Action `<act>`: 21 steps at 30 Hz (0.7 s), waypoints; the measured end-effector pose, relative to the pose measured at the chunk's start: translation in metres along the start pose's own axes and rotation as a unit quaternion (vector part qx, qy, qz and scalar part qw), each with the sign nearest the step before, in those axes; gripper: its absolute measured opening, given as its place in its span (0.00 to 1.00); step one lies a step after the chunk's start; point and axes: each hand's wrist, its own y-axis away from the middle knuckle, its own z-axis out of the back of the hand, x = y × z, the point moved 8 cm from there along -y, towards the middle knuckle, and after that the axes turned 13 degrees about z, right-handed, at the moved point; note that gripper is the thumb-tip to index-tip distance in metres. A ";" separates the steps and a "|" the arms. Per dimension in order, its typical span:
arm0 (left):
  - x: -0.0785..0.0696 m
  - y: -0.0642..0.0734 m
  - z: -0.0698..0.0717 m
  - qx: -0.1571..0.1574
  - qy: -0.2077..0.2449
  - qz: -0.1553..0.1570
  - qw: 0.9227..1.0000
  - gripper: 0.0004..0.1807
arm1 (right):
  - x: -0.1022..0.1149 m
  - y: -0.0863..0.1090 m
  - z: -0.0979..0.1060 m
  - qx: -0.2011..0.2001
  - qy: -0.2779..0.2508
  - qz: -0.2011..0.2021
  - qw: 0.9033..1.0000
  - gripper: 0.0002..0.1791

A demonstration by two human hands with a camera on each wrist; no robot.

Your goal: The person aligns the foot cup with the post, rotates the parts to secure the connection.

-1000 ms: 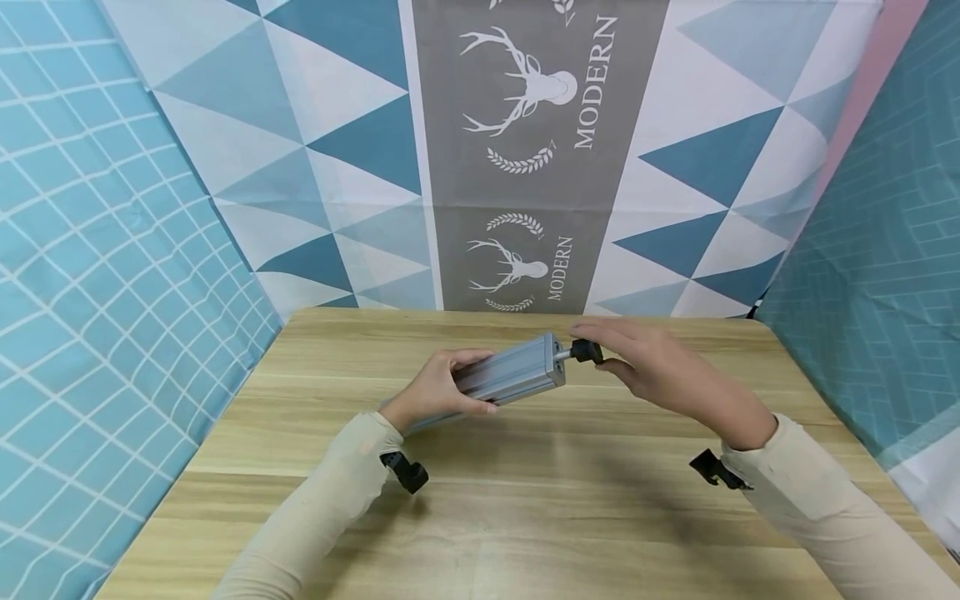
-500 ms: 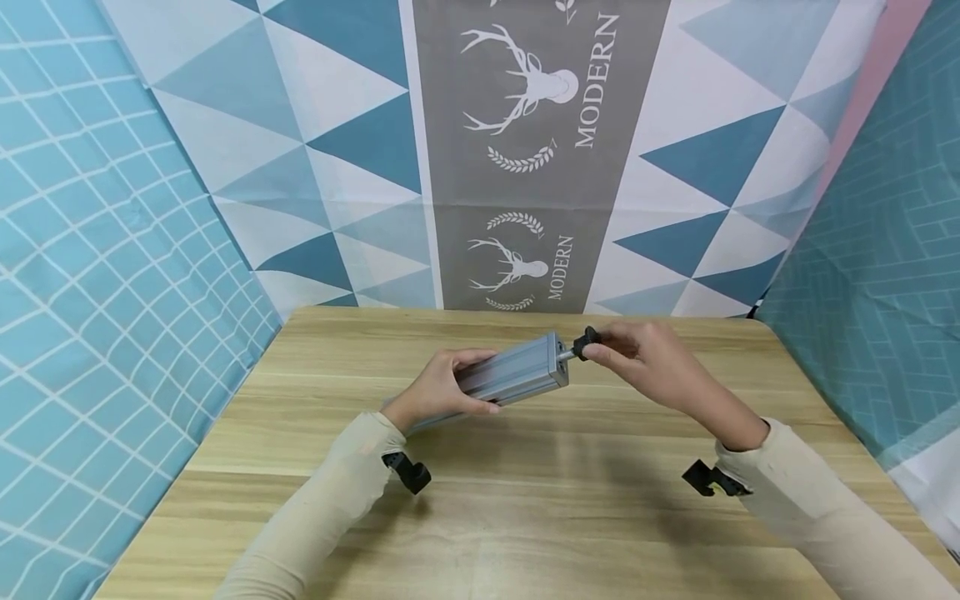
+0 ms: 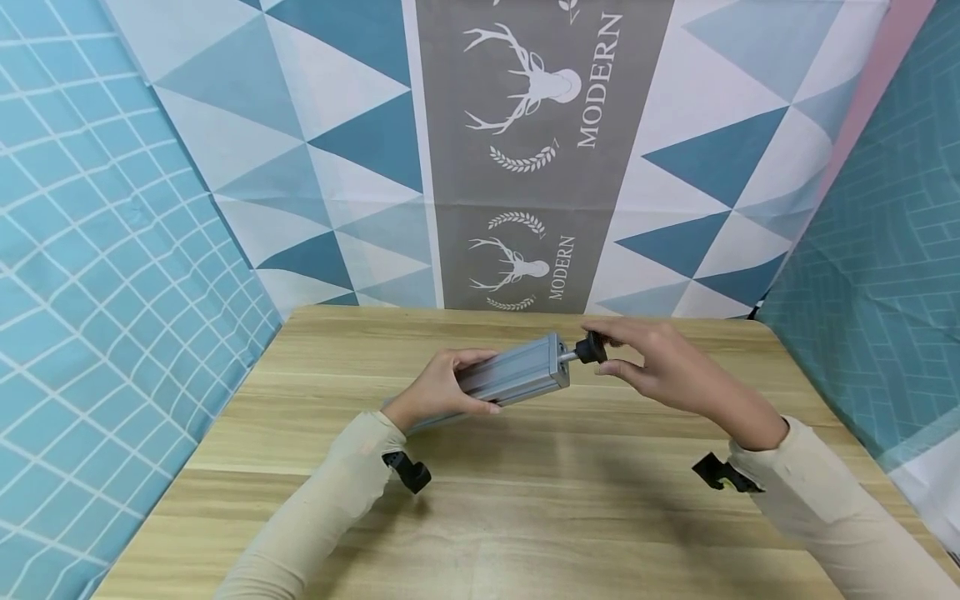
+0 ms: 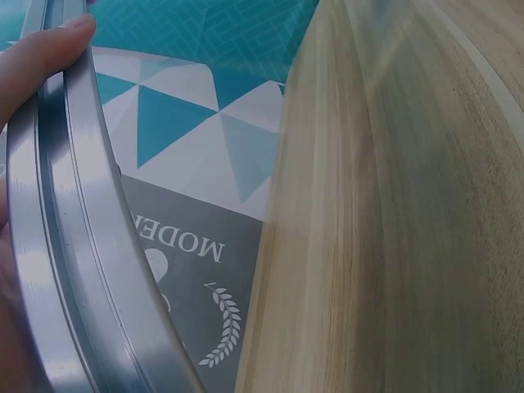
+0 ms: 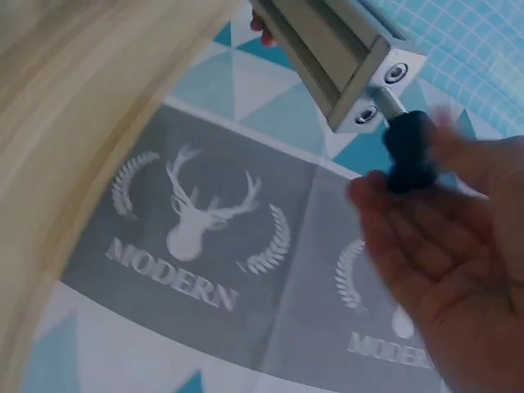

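it's the left hand (image 3: 442, 385) wrapping thumb and fingers around a long silver-grey grooved metal bar (image 3: 517, 372), up over the pale wood-grain bench (image 3: 487, 508)! a short metal rod (image 3: 571, 356) juts from the bar's end, 2 bolts (image 5: 396, 74) beside it, and there's the right hand (image 3: 663, 367), partway closed, thumb and fingers curved about the rod's round black knob (image 3: 590, 348).

Long silver-grey metal bar (image 4: 98, 221), grooved lengthwise, is being gripped by left hand (image 4: 37, 65), thumb (image 4: 65, 39) being laid across its upper part. Behind, grey printed cloth (image 4: 196, 282) is being partly covered, white upside-down lettering (image 4: 192, 241) being cut short, white leaf sprig (image 4: 231, 323) being shown below. Above, blue-and-white triangle-patterned cloth (image 4: 176, 119) and teal brick-patterned cloth (image 4: 213, 29) are being seen. Right side is being filled by wood-grain tabletop (image 4: 385, 205).
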 end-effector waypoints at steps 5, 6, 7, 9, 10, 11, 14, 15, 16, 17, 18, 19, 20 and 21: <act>0.000 0.000 0.000 0.003 -0.002 -0.003 1.000 0.39 | -0.019 0.007 -0.007 -0.009 -0.080 -0.143 0.986 0.21; 0.000 0.000 0.000 0.004 -0.001 -0.002 1.000 0.39 | -0.020 0.008 -0.008 -0.015 -0.088 -0.155 0.984 0.21; 0.000 0.000 0.000 0.004 -0.002 -0.003 1.000 0.39 | -0.021 0.009 -0.008 -0.021 -0.092 -0.162 0.982 0.20; 0.000 0.000 0.000 0.004 0.000 -0.004 1.000 0.39 | -0.021 0.009 -0.007 -0.032 -0.094 -0.166 0.981 0.18; 0.000 0.000 0.000 0.004 0.000 -0.004 1.000 0.39 | -0.021 0.009 -0.007 -0.035 -0.092 -0.166 0.981 0.18; 0.000 0.000 -0.001 0.004 0.001 -0.004 1.000 0.39 | -0.021 0.009 -0.007 -0.035 -0.090 -0.165 0.982 0.18; 0.000 -0.001 -0.001 0.005 0.001 -0.004 1.000 0.39 | -0.020 0.009 -0.008 -0.025 -0.077 -0.160 0.984 0.21; 0.000 0.000 -0.001 0.005 0.001 -0.003 1.000 0.39 | -0.020 0.010 -0.008 -0.015 -0.070 -0.159 0.985 0.25; 0.001 0.000 -0.002 0.005 0.001 -0.002 1.000 0.39 | -0.020 0.010 -0.008 -0.006 -0.059 -0.151 0.987 0.28; 0.001 0.000 -0.001 0.005 0.000 0.000 1.000 0.39 | -0.018 0.010 -0.008 0.001 -0.046 -0.135 0.990 0.31; 0.001 0.000 -0.001 0.004 0.000 0.002 1.000 0.39 | -0.016 0.010 -0.007 0.005 -0.029 -0.113 0.993 0.34; 0.001 0.000 -0.001 0.003 0.000 0.004 1.000 0.39 | -0.014 0.009 -0.005 0.007 -0.013 -0.089 0.996 0.36; 0.001 0.000 -0.001 0.003 0.002 0.007 1.000 0.39 | -0.011 0.008 -0.004 0.005 0.003 -0.061 0.998 0.39; 0.002 0.000 -0.001 0.003 0.003 0.009 1.000 0.39 | -0.008 0.007 -0.002 0.001 0.021 -0.031 0.999 0.40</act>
